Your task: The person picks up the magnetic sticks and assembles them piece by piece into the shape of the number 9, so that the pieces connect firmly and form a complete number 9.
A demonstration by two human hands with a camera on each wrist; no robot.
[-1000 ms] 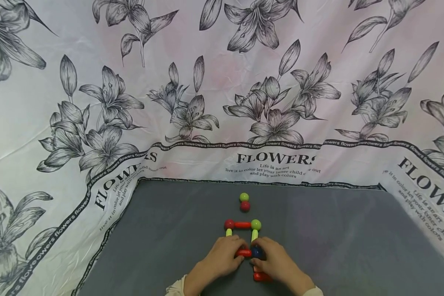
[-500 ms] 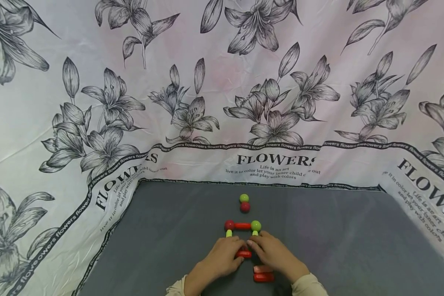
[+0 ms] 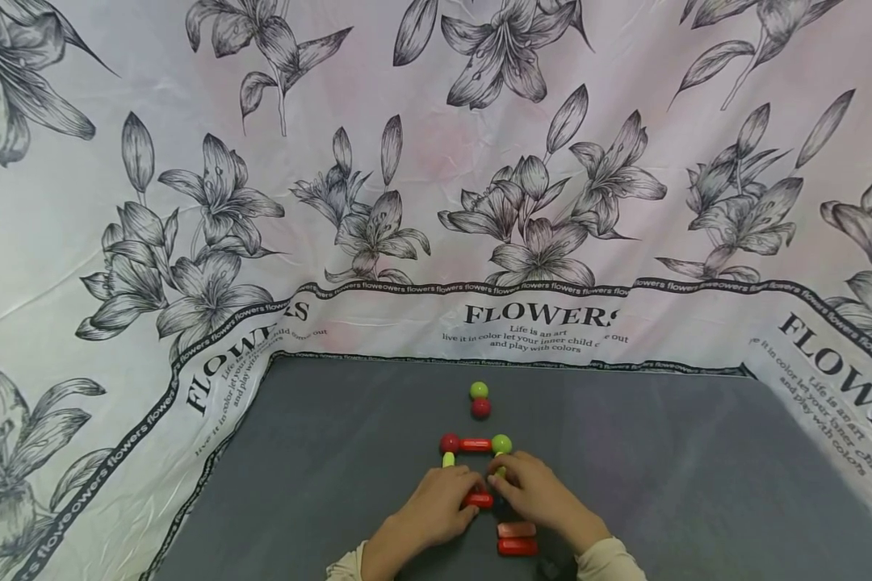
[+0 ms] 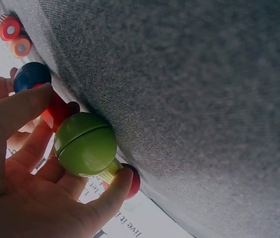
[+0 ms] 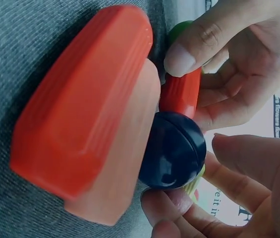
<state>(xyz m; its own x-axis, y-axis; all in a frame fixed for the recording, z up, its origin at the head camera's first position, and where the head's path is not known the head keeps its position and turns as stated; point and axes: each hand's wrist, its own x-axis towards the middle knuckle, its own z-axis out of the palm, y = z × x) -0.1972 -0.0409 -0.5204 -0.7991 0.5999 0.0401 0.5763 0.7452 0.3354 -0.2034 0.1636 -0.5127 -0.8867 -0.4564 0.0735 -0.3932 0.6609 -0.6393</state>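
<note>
A square of magnetic rods and balls lies before me. My left hand (image 3: 442, 504) pinches the near red rod (image 5: 182, 94) between thumb and fingers, and one fingertip rests at the left yellow-green rod (image 4: 111, 171). A green ball (image 4: 85, 144) sits at that corner, covered by the hand in the head view. My right hand (image 3: 545, 496) bends its fingers round the right yellow-green rod (image 5: 194, 185) beside the navy ball (image 5: 174, 148); a fingertip touches the ball's underside. At the far side, a red rod (image 3: 475, 445) joins a red ball (image 3: 450, 443) and a green ball (image 3: 502, 444).
A salmon rod (image 3: 516, 529) and another red rod (image 3: 517, 547) lie side by side close in front of the right hand. Beyond the square, a loose green ball (image 3: 479, 390) touches a red ball (image 3: 481, 408). Flower-printed cloth (image 3: 378, 323) borders the grey tabletop (image 3: 647, 468).
My right hand has shifted slightly forward off the top of the navy ball, its fingers now at the right yellow-green rod. The salmon rod shows more fully. My left hand has stayed put.
</note>
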